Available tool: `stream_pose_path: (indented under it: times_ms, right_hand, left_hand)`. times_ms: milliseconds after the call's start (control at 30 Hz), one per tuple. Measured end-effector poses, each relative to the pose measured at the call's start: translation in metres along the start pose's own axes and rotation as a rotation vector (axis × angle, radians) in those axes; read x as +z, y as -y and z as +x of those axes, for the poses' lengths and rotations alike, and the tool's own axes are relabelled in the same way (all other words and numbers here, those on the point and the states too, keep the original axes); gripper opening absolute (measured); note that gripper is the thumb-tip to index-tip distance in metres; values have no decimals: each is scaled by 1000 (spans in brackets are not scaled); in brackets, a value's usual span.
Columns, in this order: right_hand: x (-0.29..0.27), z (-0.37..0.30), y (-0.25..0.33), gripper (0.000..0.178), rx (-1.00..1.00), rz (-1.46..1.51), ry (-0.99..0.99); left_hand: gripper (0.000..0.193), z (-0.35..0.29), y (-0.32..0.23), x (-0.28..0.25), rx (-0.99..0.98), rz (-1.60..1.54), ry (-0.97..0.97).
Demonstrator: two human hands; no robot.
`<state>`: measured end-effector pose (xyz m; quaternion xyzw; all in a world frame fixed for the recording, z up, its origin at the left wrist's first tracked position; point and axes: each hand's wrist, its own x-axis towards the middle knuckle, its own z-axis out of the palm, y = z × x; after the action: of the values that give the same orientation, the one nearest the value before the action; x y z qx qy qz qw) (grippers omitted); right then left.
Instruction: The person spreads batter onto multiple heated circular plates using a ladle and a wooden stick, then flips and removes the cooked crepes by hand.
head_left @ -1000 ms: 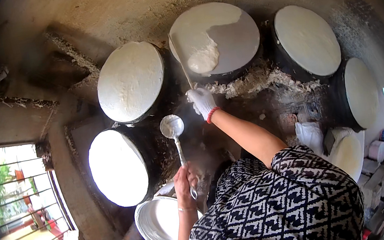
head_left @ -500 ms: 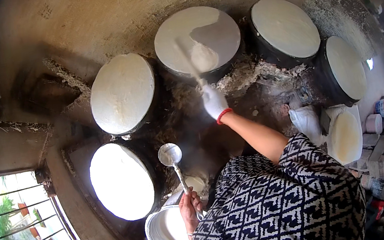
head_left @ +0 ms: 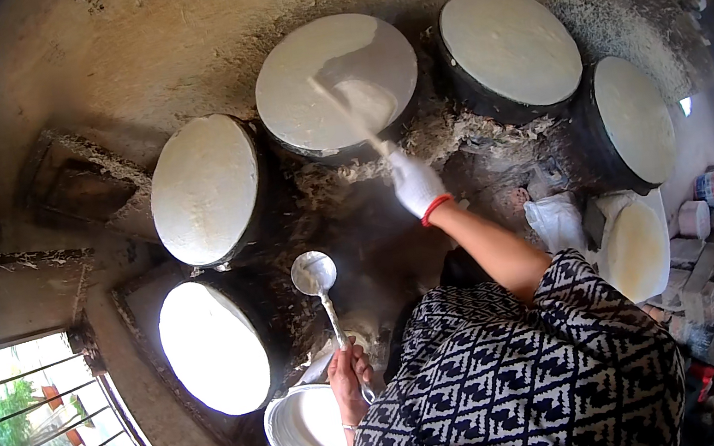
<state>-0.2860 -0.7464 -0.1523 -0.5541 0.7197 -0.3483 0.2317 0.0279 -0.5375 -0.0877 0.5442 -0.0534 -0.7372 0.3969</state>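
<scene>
Your gloved right hand (head_left: 416, 184), closed around the thin stick (head_left: 350, 118), has swept its blade further across the batter on the top round griddle (head_left: 336, 81); your left hand (head_left: 349, 381) stays clamped on the ladle (head_left: 315, 273), now lower beside the white bowl (head_left: 301, 432).

Around me sit four round griddles I am not working on, each covered with a pale sheet of batter: one at the far right (head_left: 511, 44), one further right and tilted toward the edge (head_left: 636, 118), one to my left (head_left: 205, 189) and one nearer my left side (head_left: 213, 347). Ash and straw (head_left: 456, 137) lie heaped on the clay stove. A stack of pale round sheets (head_left: 633, 246) rests at my right, just beside a white cloth (head_left: 558, 221). A barred window (head_left: 40, 432) shows green trees at my lower left. Assorted containers (head_left: 701, 215) crowd the far right.
</scene>
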Motion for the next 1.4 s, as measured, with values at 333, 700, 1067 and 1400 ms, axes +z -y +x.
stream_pose_path:
  times_ms: [333,700,1067,1400]
  right_hand:
    - [-44,44,-58,37,-233,-140,240]
    - [-99,130,-99,40,-311,-126,318]
    - [-119,194,-122,34,-250,-298,190]
    - [-117,256,-103,47,-66,-401,159]
  left_hand:
    - [22,7,36,71,8,-85,-7]
    - [25,18,72,135,108,50,-147]
    - [26,50,73,172,131,190,-138]
    - [24,66,72,187,119,32,-175]
